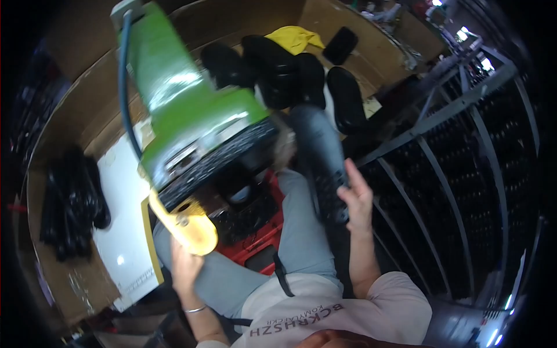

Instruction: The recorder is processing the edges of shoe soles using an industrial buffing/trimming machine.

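In front of me stands a green machine [203,116] with a dark lower edge and a rounded yellow plate [197,235] jutting from its near left side. My right hand [358,200] grips the near end of a long black shoe sole [319,145], thumb and fingers closed on its edge. The sole is smeared by motion and its far end lies beside the machine's right side. My left hand [187,268] is just below the yellow plate, which hides its fingers; whether it holds anything cannot be told.
Several black soles [345,98] lie beyond the machine beside a yellow cloth [295,39]. Cardboard walls [87,110] surround the machine. At left, black soles [72,200] lie by a white board [125,214]. A metal rack [429,156] stands right; a red crate [255,246] sits between my legs.
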`<action>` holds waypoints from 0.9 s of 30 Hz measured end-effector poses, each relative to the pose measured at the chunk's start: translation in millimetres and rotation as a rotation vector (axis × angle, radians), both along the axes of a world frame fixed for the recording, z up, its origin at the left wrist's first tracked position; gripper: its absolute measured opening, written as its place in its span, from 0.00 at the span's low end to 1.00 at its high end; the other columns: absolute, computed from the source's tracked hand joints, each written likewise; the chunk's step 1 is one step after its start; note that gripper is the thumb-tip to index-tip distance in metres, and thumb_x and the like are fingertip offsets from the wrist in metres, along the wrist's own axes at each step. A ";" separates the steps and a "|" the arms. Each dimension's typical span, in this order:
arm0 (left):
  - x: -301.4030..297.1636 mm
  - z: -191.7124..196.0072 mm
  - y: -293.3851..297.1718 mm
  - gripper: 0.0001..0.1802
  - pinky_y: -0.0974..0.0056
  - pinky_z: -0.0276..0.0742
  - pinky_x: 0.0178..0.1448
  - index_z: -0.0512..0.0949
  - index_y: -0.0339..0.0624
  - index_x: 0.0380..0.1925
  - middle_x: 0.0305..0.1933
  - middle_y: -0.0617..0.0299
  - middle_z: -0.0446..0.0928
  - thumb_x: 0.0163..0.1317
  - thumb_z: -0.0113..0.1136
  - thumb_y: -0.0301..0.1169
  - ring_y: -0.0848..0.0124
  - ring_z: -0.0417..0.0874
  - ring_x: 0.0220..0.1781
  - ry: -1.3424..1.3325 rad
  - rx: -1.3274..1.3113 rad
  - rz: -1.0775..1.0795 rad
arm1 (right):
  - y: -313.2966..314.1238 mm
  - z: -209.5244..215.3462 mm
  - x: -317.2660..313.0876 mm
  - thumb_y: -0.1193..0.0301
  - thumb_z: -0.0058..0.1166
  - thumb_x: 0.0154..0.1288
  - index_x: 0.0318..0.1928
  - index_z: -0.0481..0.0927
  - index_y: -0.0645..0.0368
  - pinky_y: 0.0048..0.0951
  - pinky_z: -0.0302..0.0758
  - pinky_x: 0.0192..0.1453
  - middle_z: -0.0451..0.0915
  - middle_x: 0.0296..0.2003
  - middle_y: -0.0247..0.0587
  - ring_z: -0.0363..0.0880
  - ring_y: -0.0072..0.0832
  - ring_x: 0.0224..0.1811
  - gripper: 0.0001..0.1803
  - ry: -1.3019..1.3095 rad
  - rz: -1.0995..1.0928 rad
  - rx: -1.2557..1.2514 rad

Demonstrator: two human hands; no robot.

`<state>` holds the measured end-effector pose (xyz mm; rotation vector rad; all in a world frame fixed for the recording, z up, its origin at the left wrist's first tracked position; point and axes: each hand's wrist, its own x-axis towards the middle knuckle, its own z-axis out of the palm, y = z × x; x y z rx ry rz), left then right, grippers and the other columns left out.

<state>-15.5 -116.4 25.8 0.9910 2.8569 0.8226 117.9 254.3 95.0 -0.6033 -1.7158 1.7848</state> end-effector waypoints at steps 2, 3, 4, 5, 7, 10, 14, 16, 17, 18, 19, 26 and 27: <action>-20.6 21.4 -19.0 0.18 0.50 0.60 0.69 0.74 0.34 0.48 0.53 0.48 0.72 0.63 0.59 0.34 0.51 0.68 0.63 0.211 0.076 0.249 | 48.0 16.9 -12.4 0.88 0.43 0.55 0.68 0.57 0.72 0.28 0.64 0.66 0.63 0.67 0.53 0.68 0.34 0.66 0.36 0.074 -0.161 0.078; -42.6 19.7 -51.4 0.19 0.50 0.58 0.70 0.74 0.36 0.50 0.59 0.47 0.69 0.61 0.60 0.33 0.49 0.65 0.65 0.399 0.022 0.268 | 76.4 28.3 -19.2 0.88 0.43 0.55 0.68 0.58 0.72 0.27 0.65 0.66 0.65 0.66 0.52 0.69 0.32 0.65 0.36 0.087 -0.183 0.085; -68.1 25.1 -81.1 0.21 0.49 0.56 0.71 0.74 0.37 0.52 0.64 0.46 0.66 0.59 0.62 0.31 0.48 0.63 0.67 0.585 -0.034 0.293 | 104.7 37.9 -28.4 0.88 0.43 0.54 0.68 0.59 0.71 0.27 0.66 0.65 0.66 0.65 0.51 0.70 0.31 0.64 0.36 0.097 -0.200 0.090; -90.5 28.7 -108.2 0.23 0.49 0.57 0.70 0.72 0.39 0.54 0.64 0.47 0.66 0.59 0.63 0.33 0.48 0.63 0.67 0.674 -0.097 0.412 | 131.4 42.9 -40.9 0.88 0.43 0.55 0.68 0.59 0.71 0.27 0.66 0.65 0.67 0.65 0.50 0.70 0.31 0.63 0.36 0.074 -0.185 0.078; -122.8 34.1 -126.9 0.26 0.48 0.59 0.69 0.71 0.41 0.56 0.65 0.47 0.65 0.58 0.64 0.34 0.48 0.63 0.67 0.767 -0.142 0.528 | 197.7 30.0 -69.6 0.88 0.42 0.55 0.67 0.60 0.71 0.28 0.66 0.65 0.68 0.64 0.48 0.71 0.31 0.62 0.35 0.008 -0.191 0.147; -167.0 -0.6 -154.5 0.33 0.51 0.66 0.64 0.63 0.44 0.62 0.58 0.46 0.71 0.58 0.66 0.35 0.49 0.69 0.62 0.539 0.117 0.701 | 279.0 -20.3 -98.5 0.87 0.43 0.54 0.66 0.63 0.70 0.28 0.64 0.65 0.71 0.61 0.47 0.71 0.33 0.62 0.35 -0.219 -0.057 0.166; -177.5 -24.0 -181.0 0.30 0.55 0.70 0.60 0.67 0.37 0.54 0.50 0.46 0.75 0.55 0.70 0.33 0.53 0.76 0.52 0.490 0.305 0.863 | 257.9 -44.7 -126.2 0.86 0.47 0.51 0.63 0.69 0.67 0.26 0.65 0.62 0.74 0.58 0.45 0.71 0.32 0.61 0.34 -0.164 -0.246 0.178; -164.4 -23.9 -209.2 0.28 0.58 0.72 0.58 0.70 0.32 0.48 0.46 0.49 0.75 0.50 0.74 0.31 0.59 0.77 0.48 0.577 0.270 0.891 | 227.3 -45.8 -134.9 0.82 0.51 0.54 0.64 0.68 0.67 0.29 0.65 0.64 0.73 0.59 0.47 0.71 0.34 0.61 0.33 -0.285 -0.226 0.313; -174.2 -26.6 -194.0 0.30 0.60 0.73 0.56 0.71 0.34 0.48 0.43 0.51 0.75 0.47 0.76 0.31 0.62 0.77 0.47 0.577 0.453 0.827 | 248.6 -55.0 -121.2 0.80 0.55 0.55 0.61 0.71 0.66 0.29 0.65 0.63 0.75 0.56 0.44 0.72 0.32 0.58 0.30 -0.168 -0.238 0.311; -165.3 -19.6 -196.2 0.32 0.61 0.74 0.52 0.72 0.36 0.48 0.40 0.56 0.76 0.44 0.78 0.33 0.64 0.77 0.44 0.611 0.515 0.804 | 210.2 -42.9 -126.7 0.79 0.56 0.56 0.58 0.74 0.64 0.30 0.67 0.62 0.77 0.54 0.43 0.74 0.30 0.56 0.26 -0.186 -0.302 0.332; -170.2 -9.3 -165.6 0.35 0.61 0.74 0.47 0.73 0.39 0.49 0.38 0.60 0.76 0.42 0.80 0.37 0.65 0.76 0.41 0.610 0.305 0.897 | 223.2 -43.3 -105.2 0.79 0.56 0.57 0.56 0.76 0.63 0.31 0.68 0.61 0.78 0.53 0.41 0.75 0.30 0.55 0.23 -0.204 -0.451 0.537; -187.2 32.7 -140.3 0.25 0.53 0.68 0.57 0.75 0.37 0.47 0.52 0.48 0.75 0.52 0.69 0.38 0.51 0.72 0.56 0.633 0.198 0.838 | 168.0 -73.0 -65.4 0.82 0.51 0.64 0.55 0.75 0.65 0.30 0.72 0.57 0.72 0.55 0.44 0.74 0.31 0.54 0.18 0.112 -0.484 0.665; -186.8 33.5 -146.5 0.23 0.54 0.70 0.56 0.75 0.35 0.45 0.49 0.47 0.75 0.52 0.68 0.36 0.50 0.74 0.53 0.613 0.217 0.850 | 153.7 -79.9 -71.0 0.83 0.51 0.64 0.55 0.74 0.65 0.30 0.71 0.58 0.72 0.55 0.43 0.74 0.31 0.54 0.18 0.109 -0.435 0.638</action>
